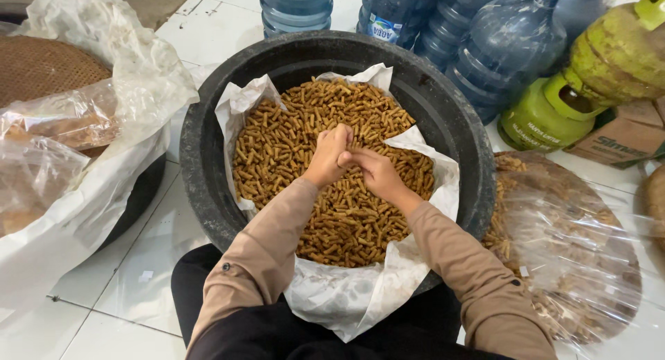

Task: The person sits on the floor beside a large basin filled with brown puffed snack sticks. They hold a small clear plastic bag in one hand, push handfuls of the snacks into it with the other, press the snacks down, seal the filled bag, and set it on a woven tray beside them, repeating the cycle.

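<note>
A large black tub [208, 187] lined with white paper [346, 297] holds a heap of short brown stick snacks [291, 135]. Both my hands meet over the middle of the heap. My left hand [330, 155] is curled with its fingers closed, pressing into the snacks. My right hand [377, 171] touches it fingertip to fingertip, its fingers pinched together. Whether either hand grips any sticks I cannot tell. Tan sleeves cover both forearms.
Clear plastic bags of the same snacks [554, 256] lie at the right on the white tiled floor [131, 277]. A second lined tub with bagged snacks [55, 159] stands at the left. Blue water jugs [499, 48] and green gas cylinders [596, 76] stand behind.
</note>
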